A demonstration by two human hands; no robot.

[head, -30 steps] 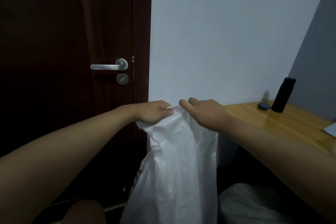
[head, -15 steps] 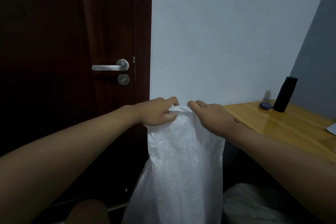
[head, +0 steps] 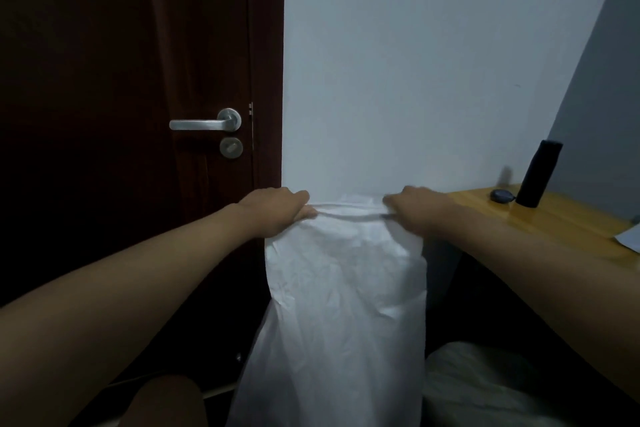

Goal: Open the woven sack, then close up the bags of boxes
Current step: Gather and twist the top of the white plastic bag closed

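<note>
A tall white woven sack [head: 343,305] stands upright in front of me, reaching the bottom edge of the view. My left hand [head: 277,211] grips the left corner of its top rim. My right hand [head: 415,211] grips the right corner. Between the two hands the rim is stretched wide and a narrow gap shows along the mouth. The inside of the sack is hidden. A pale crumpled bag [head: 485,388] lies low at the right, its contents not visible.
A dark brown door [head: 121,114] with a metal handle [head: 207,123] fills the left. A white wall stands behind the sack. A wooden desk [head: 561,218] at the right holds a black cylinder [head: 540,173], a small dark object [head: 501,196] and a paper corner [head: 632,236].
My hands, close together at the bunched top a second ago, have moved apart sideways. The sack's rim has been pulled wide and flat between them.
</note>
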